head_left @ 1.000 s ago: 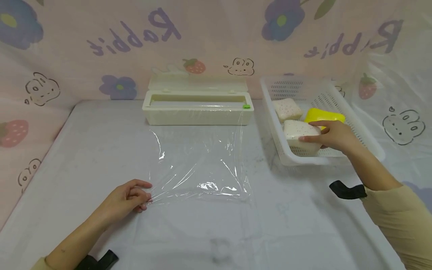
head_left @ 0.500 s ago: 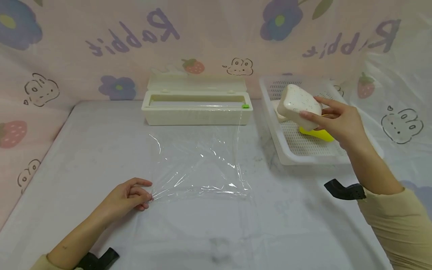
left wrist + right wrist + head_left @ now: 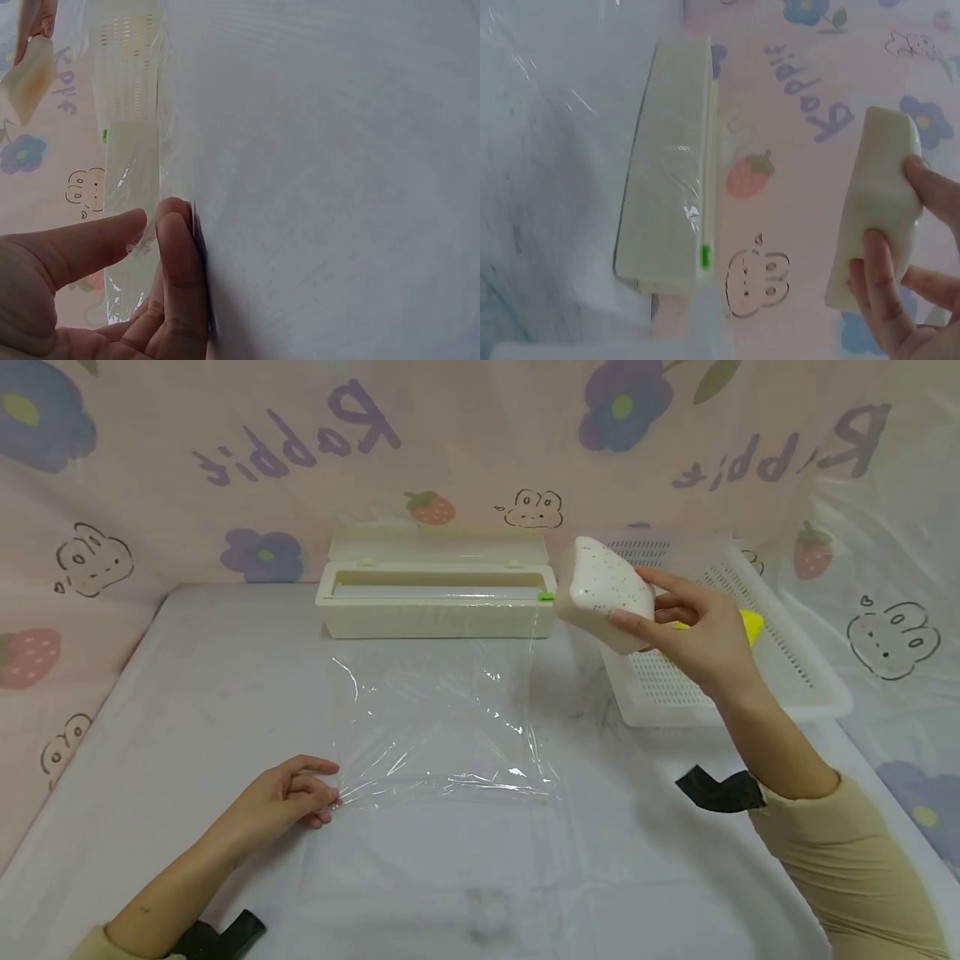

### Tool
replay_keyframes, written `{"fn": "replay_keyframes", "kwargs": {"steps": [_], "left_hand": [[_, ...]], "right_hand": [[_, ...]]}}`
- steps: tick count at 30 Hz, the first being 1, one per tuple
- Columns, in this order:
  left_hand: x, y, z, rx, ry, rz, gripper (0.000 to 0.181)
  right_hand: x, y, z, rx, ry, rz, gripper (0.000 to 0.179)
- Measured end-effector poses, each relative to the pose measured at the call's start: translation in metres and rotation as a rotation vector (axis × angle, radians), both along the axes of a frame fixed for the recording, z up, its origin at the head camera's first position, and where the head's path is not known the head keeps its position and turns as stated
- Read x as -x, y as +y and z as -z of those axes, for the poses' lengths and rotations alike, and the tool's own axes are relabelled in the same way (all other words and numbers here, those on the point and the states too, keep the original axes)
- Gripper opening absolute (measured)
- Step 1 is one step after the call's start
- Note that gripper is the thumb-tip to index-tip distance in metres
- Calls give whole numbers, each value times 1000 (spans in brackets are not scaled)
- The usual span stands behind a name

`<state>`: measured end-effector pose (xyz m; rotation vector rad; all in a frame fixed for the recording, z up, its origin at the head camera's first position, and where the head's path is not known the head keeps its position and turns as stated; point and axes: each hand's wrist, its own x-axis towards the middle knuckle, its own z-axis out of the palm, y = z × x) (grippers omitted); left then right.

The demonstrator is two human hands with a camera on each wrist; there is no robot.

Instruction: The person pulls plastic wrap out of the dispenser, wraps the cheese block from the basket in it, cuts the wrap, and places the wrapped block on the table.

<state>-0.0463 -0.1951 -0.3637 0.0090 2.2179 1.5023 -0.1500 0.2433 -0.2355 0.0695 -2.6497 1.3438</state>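
My right hand (image 3: 693, 631) holds a thick white block (image 3: 611, 589) with dark speckles and rounded corners, tilted in the air at the left side of the white basket (image 3: 817, 706). Thumb and fingers grip its edge; in the right wrist view the block (image 3: 877, 195) shows its smooth, pale, curved side. At the front left, my left hand (image 3: 281, 802) pinches the near corner of a sheet of clear cling film (image 3: 442, 735). The sheet runs over the table from a cream dispenser box (image 3: 438, 621), whose lid stands raised. A bunched bit of film lies by the thumb in the left wrist view.
A yellow item (image 3: 752, 627) lies in the perforated basket, partly behind my right hand. On the dispenser's right end sits a small green slider (image 3: 546, 597). Behind the table hangs a pink printed sheet (image 3: 465, 443).
My right hand has lifted the speckled block out of the basket and carried it left, tilting it. The left hand stays at the film's corner.
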Motion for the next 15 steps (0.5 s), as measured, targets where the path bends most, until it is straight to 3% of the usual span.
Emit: {"fn": "replay_keyframes", "kwargs": {"steps": [5,11,15], "left_hand": [[0,0,0,-16,-1,1,51],[0,0,1,-23,-2,1,56],[0,-1,2,-28,-3,6,57]], "right_hand": [[-6,-22,10,-47,11,-57,58],[-12,-46,23,-15,34,-182,60],[-12,-58,33,-21,21,-212,61]]}}
